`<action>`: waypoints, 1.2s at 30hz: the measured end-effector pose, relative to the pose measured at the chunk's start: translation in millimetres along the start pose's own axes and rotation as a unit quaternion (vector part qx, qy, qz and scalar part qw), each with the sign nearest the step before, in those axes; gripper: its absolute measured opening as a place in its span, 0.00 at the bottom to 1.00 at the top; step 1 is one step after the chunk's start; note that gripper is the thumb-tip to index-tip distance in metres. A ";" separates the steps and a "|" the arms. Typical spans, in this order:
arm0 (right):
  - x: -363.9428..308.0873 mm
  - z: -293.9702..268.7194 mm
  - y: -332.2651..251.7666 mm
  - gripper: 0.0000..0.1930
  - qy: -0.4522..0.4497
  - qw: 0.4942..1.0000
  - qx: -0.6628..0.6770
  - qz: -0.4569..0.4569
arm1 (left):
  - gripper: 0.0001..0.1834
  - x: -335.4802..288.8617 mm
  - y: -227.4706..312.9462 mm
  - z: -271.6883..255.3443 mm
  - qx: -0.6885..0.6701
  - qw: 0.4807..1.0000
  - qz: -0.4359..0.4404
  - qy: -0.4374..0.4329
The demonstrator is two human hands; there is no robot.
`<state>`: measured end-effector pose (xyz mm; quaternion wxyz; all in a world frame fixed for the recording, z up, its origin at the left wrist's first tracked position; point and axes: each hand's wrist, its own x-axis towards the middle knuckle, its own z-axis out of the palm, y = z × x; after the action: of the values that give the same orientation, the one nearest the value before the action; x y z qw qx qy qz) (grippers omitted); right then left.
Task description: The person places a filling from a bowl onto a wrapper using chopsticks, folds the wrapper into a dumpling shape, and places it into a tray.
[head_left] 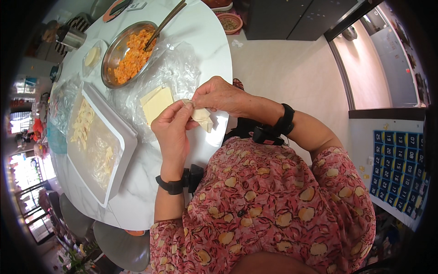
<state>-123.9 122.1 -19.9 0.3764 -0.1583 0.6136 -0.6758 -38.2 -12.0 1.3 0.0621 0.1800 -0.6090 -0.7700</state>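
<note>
The left hand (171, 124) and the right hand (223, 97) pinch one folded wrapper (203, 119) at its upper end; its wider part sticks out below the fingertips, near the right edge of the tabletop (137, 201).

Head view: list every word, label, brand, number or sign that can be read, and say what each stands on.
Dark pocket grid at lower right: white numbers, turned sideways, not copied out here.
Small white object on the table's far side: any marks too small to read.
Black device at the right wrist: reddish mark, too small to read.
Folded wrapper, metal bowl, white tray: no readable text.
</note>
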 end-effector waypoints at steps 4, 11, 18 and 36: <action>-2.2 2.6 -2.8 0.08 -0.006 1.000 -0.005 -0.018 | 0.06 6.3 -2.1 -5.7 -0.018 0.999 -0.020 0.031; -2.7 4.3 -0.6 0.08 -0.028 0.999 -0.001 -0.029 | 0.04 6.5 -5.8 -5.6 -0.095 0.994 -0.023 0.040; -3.6 5.0 3.6 0.07 0.025 0.996 -0.034 -0.085 | 0.05 2.1 -3.2 -0.5 -0.125 0.991 -0.023 0.030; -1.2 5.6 -1.3 0.08 0.011 0.998 0.039 -0.038 | 0.09 -7.7 -25.8 -14.3 -0.121 0.989 -0.078 -0.031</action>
<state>-119.7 118.9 -17.2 0.3495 -0.1598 0.5846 -0.7145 -22.9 -16.1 -24.7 0.0038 0.1941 -0.4973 -0.8456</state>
